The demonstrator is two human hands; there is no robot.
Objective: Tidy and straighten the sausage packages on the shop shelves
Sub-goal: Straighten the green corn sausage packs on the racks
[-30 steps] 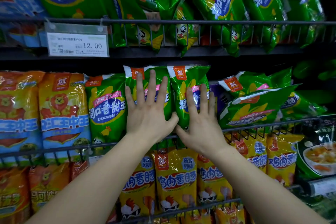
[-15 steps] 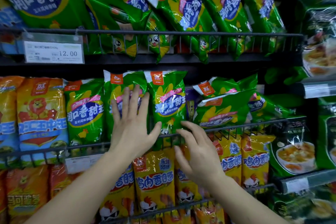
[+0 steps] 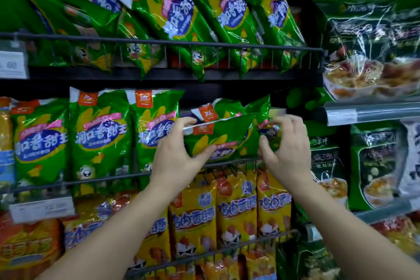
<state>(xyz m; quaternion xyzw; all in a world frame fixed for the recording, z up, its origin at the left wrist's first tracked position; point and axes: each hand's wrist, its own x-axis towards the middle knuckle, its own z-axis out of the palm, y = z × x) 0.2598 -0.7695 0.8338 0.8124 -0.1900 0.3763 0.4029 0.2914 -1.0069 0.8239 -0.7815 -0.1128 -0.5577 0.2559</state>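
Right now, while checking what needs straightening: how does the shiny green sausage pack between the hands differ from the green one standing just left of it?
The shiny green sausage pack between the hands lies sideways, orange logo at its left end; the green pack left of it stands upright, logo on top. The left hand and right hand grip the sideways pack; neither holds the upright one. Both share the same printed design.

We saw the left hand (image 3: 175, 159) grip a sideways green package (image 3: 229, 136); the right hand (image 3: 286, 154) pinched the neighbouring package (image 3: 271, 132) at its three o'clock.
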